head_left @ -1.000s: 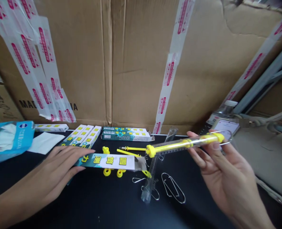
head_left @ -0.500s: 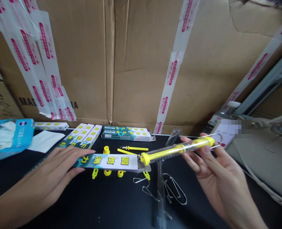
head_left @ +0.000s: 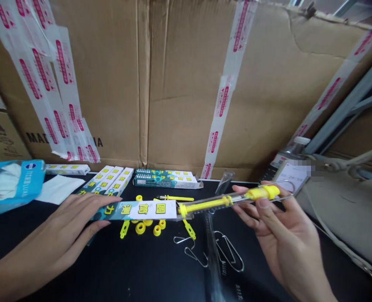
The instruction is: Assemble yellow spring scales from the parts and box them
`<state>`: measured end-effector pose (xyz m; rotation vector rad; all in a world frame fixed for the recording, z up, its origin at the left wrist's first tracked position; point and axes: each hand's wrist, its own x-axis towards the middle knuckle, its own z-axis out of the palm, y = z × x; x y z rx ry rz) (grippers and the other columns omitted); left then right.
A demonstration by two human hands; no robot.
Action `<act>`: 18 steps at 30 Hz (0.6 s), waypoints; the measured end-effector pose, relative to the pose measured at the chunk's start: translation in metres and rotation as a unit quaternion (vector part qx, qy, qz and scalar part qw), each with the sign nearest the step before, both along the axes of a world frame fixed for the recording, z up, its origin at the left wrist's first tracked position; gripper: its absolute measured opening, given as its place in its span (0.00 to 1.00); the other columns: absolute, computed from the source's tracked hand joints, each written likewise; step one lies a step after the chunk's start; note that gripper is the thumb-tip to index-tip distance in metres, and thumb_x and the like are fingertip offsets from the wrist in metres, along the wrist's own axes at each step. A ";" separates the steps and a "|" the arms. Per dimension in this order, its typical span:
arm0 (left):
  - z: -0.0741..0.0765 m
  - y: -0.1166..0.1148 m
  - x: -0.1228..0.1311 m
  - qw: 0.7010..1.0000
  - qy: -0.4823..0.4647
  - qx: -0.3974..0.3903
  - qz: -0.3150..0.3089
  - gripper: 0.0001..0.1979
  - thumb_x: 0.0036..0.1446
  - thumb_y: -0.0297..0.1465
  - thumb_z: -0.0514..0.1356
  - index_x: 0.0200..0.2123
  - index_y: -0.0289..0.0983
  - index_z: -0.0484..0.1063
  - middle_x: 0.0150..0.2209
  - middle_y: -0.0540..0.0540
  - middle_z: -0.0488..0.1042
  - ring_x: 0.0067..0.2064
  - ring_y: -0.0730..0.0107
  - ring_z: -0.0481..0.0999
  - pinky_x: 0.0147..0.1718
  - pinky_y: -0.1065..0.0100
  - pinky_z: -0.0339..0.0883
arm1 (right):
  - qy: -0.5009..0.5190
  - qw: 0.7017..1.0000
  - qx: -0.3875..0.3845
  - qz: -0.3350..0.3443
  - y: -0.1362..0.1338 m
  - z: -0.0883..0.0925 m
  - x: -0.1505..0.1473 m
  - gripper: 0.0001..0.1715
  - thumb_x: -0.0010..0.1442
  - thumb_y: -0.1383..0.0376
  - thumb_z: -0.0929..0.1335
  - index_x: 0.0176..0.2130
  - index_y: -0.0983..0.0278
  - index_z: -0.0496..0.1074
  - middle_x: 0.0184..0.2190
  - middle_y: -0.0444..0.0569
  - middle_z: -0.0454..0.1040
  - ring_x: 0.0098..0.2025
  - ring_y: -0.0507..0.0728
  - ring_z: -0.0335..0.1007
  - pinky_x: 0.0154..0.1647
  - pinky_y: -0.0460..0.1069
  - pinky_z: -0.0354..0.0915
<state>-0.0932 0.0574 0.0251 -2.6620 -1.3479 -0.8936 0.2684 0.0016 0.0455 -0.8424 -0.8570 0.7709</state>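
Observation:
My left hand [head_left: 75, 218] is closed around a slim printed cardboard box [head_left: 156, 209], green and white with yellow lettering, its open end facing right. In my right hand [head_left: 283, 235], thumb and fingers grip a clear tube spring scale [head_left: 204, 205] near its yellow cap, from which a wire hook sticks out to the right. The scale's left yellow end sits at the box's open flap. Below on the black table lie several yellow plastic rings [head_left: 140, 228], a yellow tab [head_left: 189, 230], bent wire hooks [head_left: 230, 251] and a clear tube [head_left: 214, 260].
Several similar boxes [head_left: 115, 180] lie behind my left hand, with more boxes [head_left: 167, 179] at the back. A blue tissue pack [head_left: 31, 184] is at left, a beige bag [head_left: 352, 214] at right. A large cardboard carton [head_left: 186, 92] stands behind.
The spring scale has moved slightly left and lies more in line with the box, its left end closer into the opening. The view has tilted up a little.

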 end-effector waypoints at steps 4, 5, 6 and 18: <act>0.000 0.000 0.001 1.000 -0.001 0.020 -0.010 0.19 0.69 0.32 0.52 0.60 0.56 0.63 0.55 0.51 0.75 0.58 0.54 0.69 0.62 0.50 0.55 | -0.002 1.000 -0.015 0.013 -0.001 -0.003 -0.002 0.16 0.59 0.61 0.77 0.45 0.55 0.72 0.42 0.47 0.86 0.41 0.58 0.84 0.45 0.51 0.80; -0.001 0.000 0.001 1.000 -0.002 0.023 -0.009 0.19 0.69 0.32 0.52 0.59 0.55 0.64 0.55 0.51 0.75 0.58 0.53 0.70 0.62 0.50 0.55 | 0.002 1.000 -0.018 0.017 -0.001 -0.003 -0.002 0.16 0.59 0.60 0.77 0.44 0.55 0.71 0.42 0.48 0.86 0.42 0.58 0.84 0.45 0.52 0.80; -0.001 0.000 0.001 1.000 -0.003 0.024 -0.005 0.18 0.69 0.31 0.52 0.59 0.55 0.64 0.55 0.51 0.75 0.57 0.54 0.70 0.61 0.49 0.55 | 0.006 1.000 -0.020 0.022 -0.001 -0.003 -0.002 0.16 0.59 0.60 0.77 0.44 0.55 0.71 0.41 0.48 0.86 0.42 0.58 0.84 0.45 0.51 0.80; -0.003 -0.002 0.003 0.998 -0.019 0.048 -0.046 0.21 0.68 0.30 0.53 0.60 0.58 0.62 0.53 0.56 0.73 0.55 0.59 0.69 0.61 0.61 0.50 | 0.009 0.997 -0.056 0.042 0.000 -0.003 -0.002 0.11 0.62 0.60 0.75 0.42 0.57 0.71 0.41 0.48 0.86 0.41 0.57 0.84 0.45 0.47 0.78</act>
